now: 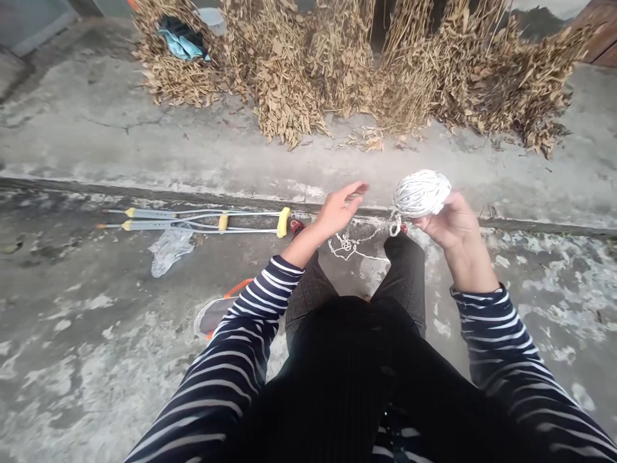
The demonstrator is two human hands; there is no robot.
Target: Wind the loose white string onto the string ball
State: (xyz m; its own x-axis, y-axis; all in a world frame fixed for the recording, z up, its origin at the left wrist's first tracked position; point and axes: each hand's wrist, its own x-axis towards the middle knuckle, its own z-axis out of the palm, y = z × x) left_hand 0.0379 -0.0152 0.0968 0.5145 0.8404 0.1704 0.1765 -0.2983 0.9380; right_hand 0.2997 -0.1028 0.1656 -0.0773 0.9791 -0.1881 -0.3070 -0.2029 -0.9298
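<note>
My right hand (450, 222) is closed around a white ball of string (421, 193), held up in front of me over my knees. A loose tangle of the string (348, 245) hangs down from the ball and lies between my legs on the ground. My left hand (339, 209) hovers just left of the ball, its fingers stretched out and apart, holding nothing that I can make out. Both arms wear dark sleeves with white stripes. I sit on the concrete with my legs out in dark trousers.
A pair of crutches (193, 220) with yellow pads lies on the concrete at left, a plastic bag (168, 249) beside it. Bundles of dry brown plants (337, 71) stand along the raised ledge (193, 193) ahead. An orange-rimmed object (214, 315) lies by my left elbow.
</note>
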